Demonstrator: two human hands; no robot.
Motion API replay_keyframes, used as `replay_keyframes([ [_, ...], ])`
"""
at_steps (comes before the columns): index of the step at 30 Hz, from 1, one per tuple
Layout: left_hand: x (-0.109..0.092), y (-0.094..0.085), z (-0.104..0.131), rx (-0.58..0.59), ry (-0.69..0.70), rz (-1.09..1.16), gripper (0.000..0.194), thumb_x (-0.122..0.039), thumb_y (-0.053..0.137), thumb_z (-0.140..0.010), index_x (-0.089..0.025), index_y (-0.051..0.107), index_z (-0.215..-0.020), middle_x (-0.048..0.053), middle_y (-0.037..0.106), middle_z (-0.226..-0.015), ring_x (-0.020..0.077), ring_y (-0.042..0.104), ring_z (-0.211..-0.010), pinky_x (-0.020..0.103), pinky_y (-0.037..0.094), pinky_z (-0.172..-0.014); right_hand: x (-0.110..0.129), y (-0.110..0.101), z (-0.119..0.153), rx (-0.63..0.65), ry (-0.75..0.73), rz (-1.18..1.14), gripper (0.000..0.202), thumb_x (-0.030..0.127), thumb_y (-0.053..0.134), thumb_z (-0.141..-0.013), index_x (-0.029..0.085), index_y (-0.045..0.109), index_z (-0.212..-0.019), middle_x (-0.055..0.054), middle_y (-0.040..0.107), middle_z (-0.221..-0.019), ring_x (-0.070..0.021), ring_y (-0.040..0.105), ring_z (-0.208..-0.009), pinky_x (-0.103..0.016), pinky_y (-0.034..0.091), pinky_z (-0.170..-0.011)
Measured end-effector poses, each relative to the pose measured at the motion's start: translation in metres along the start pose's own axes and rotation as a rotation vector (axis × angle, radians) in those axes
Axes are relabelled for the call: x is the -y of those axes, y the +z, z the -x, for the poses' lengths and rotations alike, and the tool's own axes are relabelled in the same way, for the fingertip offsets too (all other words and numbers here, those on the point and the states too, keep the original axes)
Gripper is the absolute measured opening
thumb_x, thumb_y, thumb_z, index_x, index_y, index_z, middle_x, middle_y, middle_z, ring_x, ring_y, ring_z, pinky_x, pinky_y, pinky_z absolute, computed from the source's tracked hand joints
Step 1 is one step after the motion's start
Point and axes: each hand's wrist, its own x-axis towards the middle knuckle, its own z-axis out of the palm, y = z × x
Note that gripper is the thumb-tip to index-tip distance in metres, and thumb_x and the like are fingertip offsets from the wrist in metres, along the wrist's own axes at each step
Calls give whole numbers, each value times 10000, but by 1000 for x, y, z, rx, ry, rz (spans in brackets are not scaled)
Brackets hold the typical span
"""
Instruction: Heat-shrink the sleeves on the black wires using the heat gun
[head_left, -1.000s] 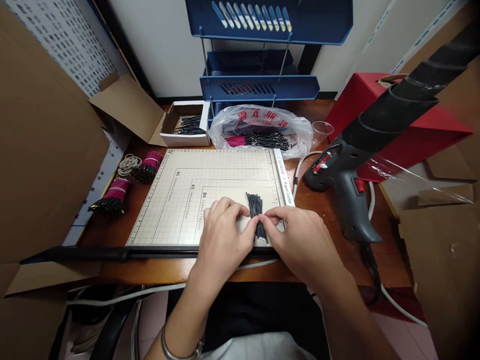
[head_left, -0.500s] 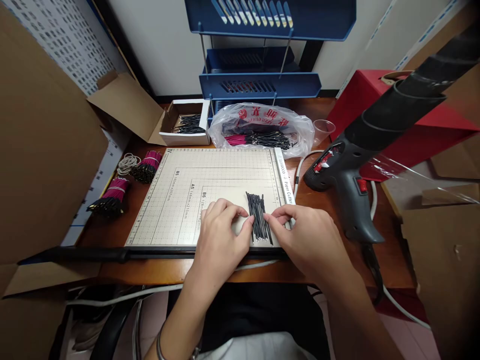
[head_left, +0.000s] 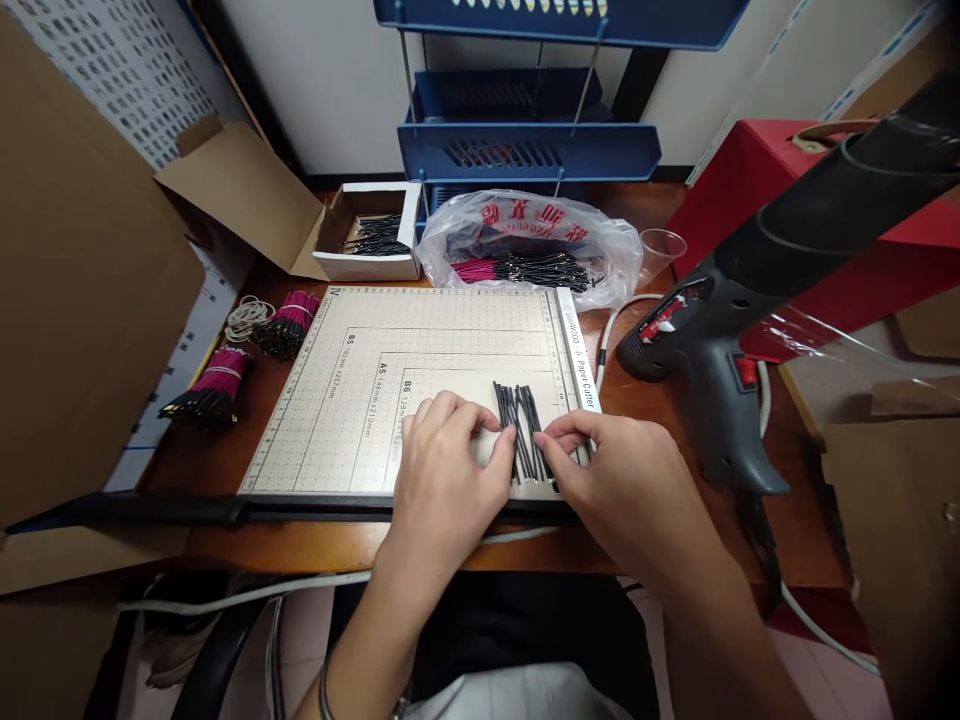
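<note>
A loose row of short black wires [head_left: 525, 420] with shiny tips lies on the paper cutter's [head_left: 360, 400] gridded board, close to its front right corner. My left hand [head_left: 454, 460] is closed on the left side of the wires, its thumb and fingertips curled against them. From the right side, my right hand [head_left: 611, 465] pinches the outer wires between thumb and forefinger. The wires slant at slightly different angles, with a gap among them. My fingers hide parts of the outermost ones.
At the back stand a small box [head_left: 367, 265] of black wires and a plastic bag [head_left: 600, 235] of pink and black ones. Two tied bundles [head_left: 289, 320] [head_left: 214, 385] lie left. A heat gun [head_left: 720, 350] stands right, below a red box [head_left: 772, 160]. The cutter's black handle [head_left: 165, 510] reaches left.
The wires have spread a little wider, with gaps opening among them. My right hand has moved slightly to the right. The whole view has shifted a little.
</note>
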Motion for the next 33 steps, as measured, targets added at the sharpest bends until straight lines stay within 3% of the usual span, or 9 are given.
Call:
replay_keyframes([
  [5,2,-2,1,1,3,13,54,-214,673,-890,-203,657,-840,19,624,-874,218,593,-881,416,457,-858,1,-2,2,-20,6,50,162,433,651,-863,302,743,-839,47,763,-819,-199,647,-730,-319,280,-626],
  [15,2,-1,0,-25,7,-10,76,-222,651,-890,-195,634,-821,27,609,-848,225,591,-862,422,468,-845,8,-4,1,21,40,102,148,426,653,-862,302,733,-874,42,771,-871,-230,661,-792,-311,267,-635],
  [21,5,-1,1,-66,-14,-73,104,-147,591,-886,-201,613,-800,29,612,-839,230,587,-868,423,443,-850,4,-5,0,11,53,133,216,379,572,-912,282,724,-794,16,752,-772,-223,657,-757,-314,260,-627],
  [24,5,-4,1,-34,-24,-59,74,-217,626,-907,-206,612,-835,29,630,-876,235,599,-900,425,436,-862,7,-3,-1,-1,48,112,205,444,626,-886,279,735,-832,6,764,-815,-237,669,-766,-315,257,-620],
  [27,4,-9,1,27,-20,-39,104,-288,699,-886,-211,629,-885,32,654,-927,247,606,-936,436,432,-876,8,-2,-3,7,6,76,147,390,649,-873,282,747,-860,2,771,-847,-239,680,-781,-313,273,-624],
  [30,5,-14,0,84,-5,15,35,-231,650,-917,-225,665,-887,22,683,-918,232,613,-912,430,437,-875,7,-1,-5,-14,-8,43,146,357,636,-887,283,762,-887,-4,769,-834,-230,680,-767,-311,296,-628],
  [33,6,-17,-1,95,1,47,111,-149,607,-924,-225,679,-885,11,699,-890,213,614,-868,414,447,-862,8,0,-8,-30,12,34,230,453,624,-903,270,763,-885,-24,756,-783,-239,680,-751,-311,303,-619],
])
